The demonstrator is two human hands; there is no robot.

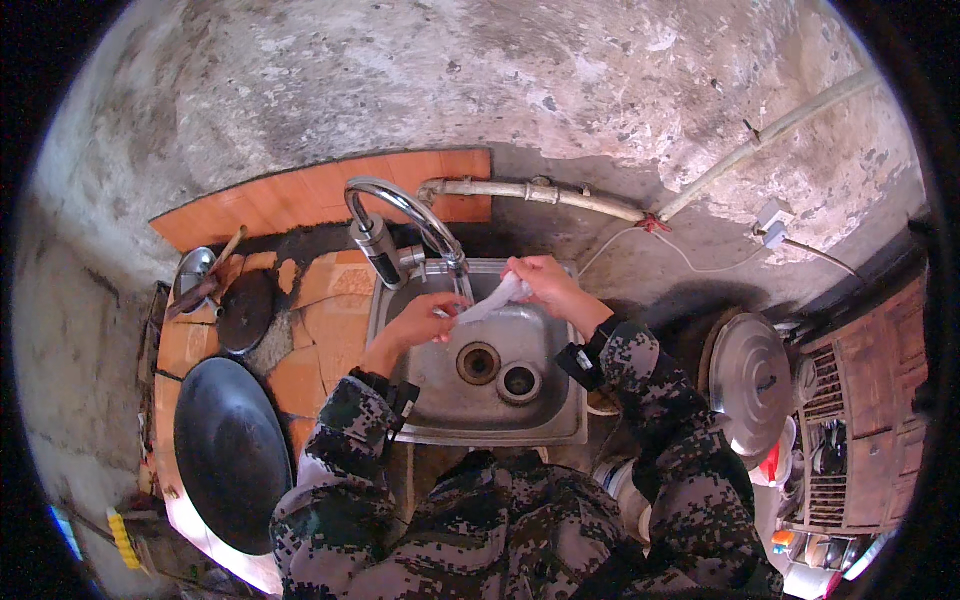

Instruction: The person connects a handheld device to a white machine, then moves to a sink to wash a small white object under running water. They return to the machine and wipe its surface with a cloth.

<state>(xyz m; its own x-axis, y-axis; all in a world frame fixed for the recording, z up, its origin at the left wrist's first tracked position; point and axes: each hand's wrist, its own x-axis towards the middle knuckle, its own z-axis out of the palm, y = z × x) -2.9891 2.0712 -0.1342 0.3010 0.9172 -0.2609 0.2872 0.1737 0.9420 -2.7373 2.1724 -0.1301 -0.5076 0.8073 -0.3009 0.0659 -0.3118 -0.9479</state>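
A wet-looking white cloth (491, 302) is stretched between my two hands over the stainless steel sink (427, 397). My right hand (553, 291) grips its bunched upper end. At the lower, narrower end, the fingers of my left hand (424, 321) pinch the cloth. Just above it hangs the spout of a chrome gooseneck faucet (405, 199), and water seems to run down beside my left fingertips. In the sink bottom lies a round drain opening (478, 363), with a small round drain strainer (519, 382) next to it.
Left of the sink, a tiled stove top (341, 300) holds a large black wok (232, 450), a dark round lid (246, 311) and a metal ladle (196, 270). To the right stand a big metal pot lid (750, 382) and a wooden cabinet (870, 420). A pipe (555, 195) runs along the wall.
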